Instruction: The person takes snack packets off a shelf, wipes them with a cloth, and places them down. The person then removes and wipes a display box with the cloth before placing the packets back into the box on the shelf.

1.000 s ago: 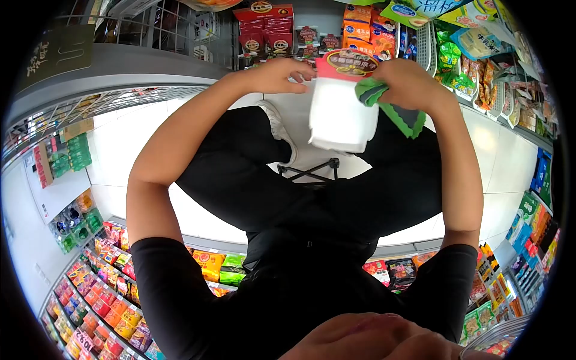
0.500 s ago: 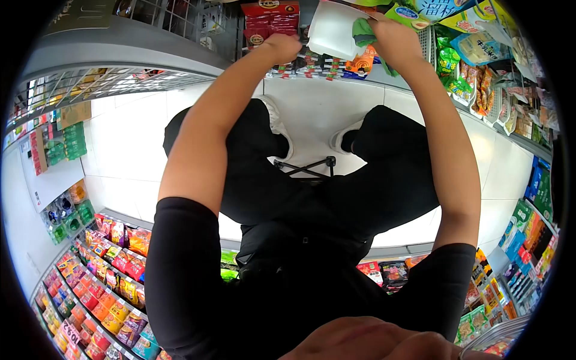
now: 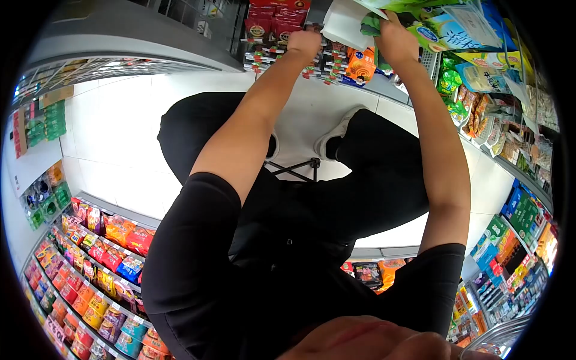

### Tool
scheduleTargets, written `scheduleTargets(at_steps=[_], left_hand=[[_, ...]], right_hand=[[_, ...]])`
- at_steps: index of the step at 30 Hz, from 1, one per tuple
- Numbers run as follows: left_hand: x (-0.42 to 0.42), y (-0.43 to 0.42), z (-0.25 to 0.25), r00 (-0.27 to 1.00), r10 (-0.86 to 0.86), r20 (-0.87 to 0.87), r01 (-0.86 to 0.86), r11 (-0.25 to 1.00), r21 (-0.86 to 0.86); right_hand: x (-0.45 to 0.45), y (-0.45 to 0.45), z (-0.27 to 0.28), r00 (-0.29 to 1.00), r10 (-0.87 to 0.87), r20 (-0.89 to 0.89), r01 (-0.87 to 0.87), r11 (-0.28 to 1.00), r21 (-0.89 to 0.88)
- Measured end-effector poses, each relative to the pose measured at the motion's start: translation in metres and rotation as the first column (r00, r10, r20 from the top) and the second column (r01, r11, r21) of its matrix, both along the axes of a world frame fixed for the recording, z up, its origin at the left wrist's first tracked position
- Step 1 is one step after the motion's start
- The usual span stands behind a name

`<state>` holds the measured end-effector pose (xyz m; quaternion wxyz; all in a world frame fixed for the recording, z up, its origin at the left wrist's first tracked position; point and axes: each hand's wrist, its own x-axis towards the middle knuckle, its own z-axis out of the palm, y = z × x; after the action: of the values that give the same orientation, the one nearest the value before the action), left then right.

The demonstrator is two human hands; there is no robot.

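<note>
At the top of the view, my left hand [image 3: 304, 43] is at the shelf front, beside red snack packets [image 3: 277, 25]. Its fingers are curled, and whatever they hold, if anything, is hidden. My right hand [image 3: 398, 43] is closed on a green cloth [image 3: 370, 24], at the right side of a white plastic bin [image 3: 345, 25]. The bin is tilted over the shelf; whether the right fingers also grip it I cannot tell. Below the bin hangs an orange packet [image 3: 361, 65], with small striped packets [image 3: 327, 67] to its left.
Bagged snacks [image 3: 462, 30] fill the shelf on the right. A wire rack [image 3: 108, 69] stands at the left. Behind me are shelves of colourful cups and packets [image 3: 99, 288]. A black folding stool frame [image 3: 312, 165] shows between my legs, above the tiled floor [image 3: 120, 138].
My left hand has shifted right along the shelf, closer to the bin. In the view, the white bin and the green cloth sit slightly higher and further right. The whole view has also turned a little.
</note>
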<state>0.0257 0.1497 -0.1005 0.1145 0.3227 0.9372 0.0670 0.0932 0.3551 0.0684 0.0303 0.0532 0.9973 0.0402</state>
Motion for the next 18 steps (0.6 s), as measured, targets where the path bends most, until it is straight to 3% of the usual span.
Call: scheduleTargets(at_steps=[5,8,11,18], left_hand=[[-0.007,0.002,-0.029,0.998,0.015,-0.061,-0.016,1.0,-0.007],[-0.003,0.001,-0.012,0.997,-0.036,-0.063,0.033,0.998,-0.058],[-0.003,0.001,-0.002,0.992,-0.099,-0.084,0.089,0.99,-0.111],[-0.005,-0.004,0.001,0.963,-0.245,-0.112,0.229,0.964,-0.136]], right_hand=[[-0.002,-0.006,0.0,0.999,-0.035,-0.022,0.035,0.999,-0.002],[-0.002,-0.004,-0.006,0.997,-0.026,-0.077,0.021,0.998,-0.063],[-0.004,-0.002,-0.005,0.999,-0.048,-0.006,0.048,0.997,-0.067],[-0.002,-0.007,-0.004,0.998,-0.053,-0.044,0.052,0.998,-0.036]])
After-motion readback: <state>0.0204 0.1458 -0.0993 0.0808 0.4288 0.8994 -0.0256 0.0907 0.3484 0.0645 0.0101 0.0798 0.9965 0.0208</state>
